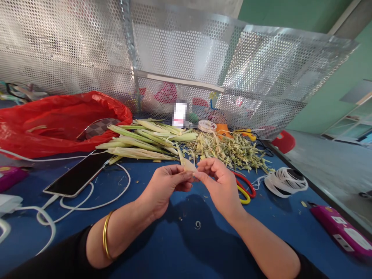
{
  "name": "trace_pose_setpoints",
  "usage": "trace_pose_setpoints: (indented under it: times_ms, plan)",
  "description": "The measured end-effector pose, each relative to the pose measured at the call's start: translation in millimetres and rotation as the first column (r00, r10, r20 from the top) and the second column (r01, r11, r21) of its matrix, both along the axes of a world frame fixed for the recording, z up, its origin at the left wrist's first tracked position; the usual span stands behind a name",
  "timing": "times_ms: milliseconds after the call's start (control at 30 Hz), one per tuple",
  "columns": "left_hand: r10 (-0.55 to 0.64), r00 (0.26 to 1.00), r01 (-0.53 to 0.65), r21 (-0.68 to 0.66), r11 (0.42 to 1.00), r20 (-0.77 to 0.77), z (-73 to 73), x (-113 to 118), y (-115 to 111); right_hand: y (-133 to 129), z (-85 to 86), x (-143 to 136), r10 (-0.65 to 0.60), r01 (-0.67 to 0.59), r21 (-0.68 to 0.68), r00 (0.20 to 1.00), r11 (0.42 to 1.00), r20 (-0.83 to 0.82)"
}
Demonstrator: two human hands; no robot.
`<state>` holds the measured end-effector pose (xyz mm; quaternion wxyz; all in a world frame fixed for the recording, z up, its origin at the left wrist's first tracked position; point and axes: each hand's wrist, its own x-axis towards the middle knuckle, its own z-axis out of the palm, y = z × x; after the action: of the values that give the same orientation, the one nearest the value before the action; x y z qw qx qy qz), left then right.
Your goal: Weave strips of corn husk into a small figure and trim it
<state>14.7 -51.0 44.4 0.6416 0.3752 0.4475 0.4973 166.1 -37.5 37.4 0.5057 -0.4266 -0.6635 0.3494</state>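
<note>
A pale corn husk [188, 166] is pinched between both hands, its pointed end reaching up and away. My left hand [168, 181] is closed on it, thumb and fingers pressed together. From the other side my right hand [222, 186] grips its edge, fingertips almost meeting those of the left. Just beyond lies a heap of long green-white husks [145, 139], with a pile of dry, shredded trimmings [232, 151] to the right. Scissors with red and yellow handles [247, 190] lie partly hidden behind my right hand.
A spool of white cord [286, 182] and a magenta power strip [340, 228] sit at right. On the left are a red plastic bag [58, 120], a black phone [78, 174] and a looping white cable [122, 190]. A perforated metal panel [180, 50] stands behind the blue table [186, 248].
</note>
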Motion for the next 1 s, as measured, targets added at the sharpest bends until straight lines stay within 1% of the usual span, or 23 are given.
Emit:
trace_pose_setpoints:
  times_ms: [67,100,200,267,333,400,500,733,867,1000]
  plan:
    - [-0.005,0.999,0.006,-0.015,1.000,0.050,-0.9,-1.3,0.4,-0.1,0.9,1.5,0.014,-0.021,0.134,0.999,0.991,0.047]
    - [-0.010,0.997,0.012,-0.023,1.000,0.071,-1.0,-1.8,0.4,-0.2,1.3,2.4,0.016,-0.034,0.209,0.996,0.977,0.090]
    - [-0.036,0.993,0.042,-0.053,0.998,0.114,0.1,-2.4,0.4,0.1,2.1,4.0,-0.014,-0.073,0.391,0.977,0.917,0.214]
    - [-0.056,0.989,0.065,-0.066,0.996,0.135,0.9,-2.3,0.3,0.5,2.0,4.1,-0.044,-0.077,0.449,0.966,0.890,0.253]
    - [-0.067,0.988,0.077,-0.068,0.995,0.143,1.5,-1.9,0.0,0.8,1.8,3.8,-0.064,-0.065,0.466,0.965,0.882,0.255]
    - [-0.062,0.990,0.070,-0.060,0.996,0.125,1.6,-1.4,-0.3,1.1,2.1,3.9,-0.065,-0.058,0.456,0.966,0.888,0.249]
    - [-0.039,0.998,0.040,-0.019,0.999,0.053,1.7,-0.2,-1.0,1.8,3.1,5.0,-0.038,-0.068,0.409,0.968,0.910,0.247]
    - [-0.006,0.991,0.026,0.141,0.990,-0.136,6.2,2.3,-2.3,0.4,5.6,4.2,-0.009,-0.034,0.240,0.984,0.970,0.176]
    - [0.002,0.986,0.028,0.174,0.984,-0.169,8.1,2.5,-3.2,-2.1,7.5,1.6,0.019,-0.028,0.090,0.994,0.996,0.108]
    - [0.004,0.981,0.031,0.174,0.984,-0.195,5.9,3.1,-2.8,-1.6,9.7,0.7,0.008,-0.011,0.044,0.997,0.999,0.075]
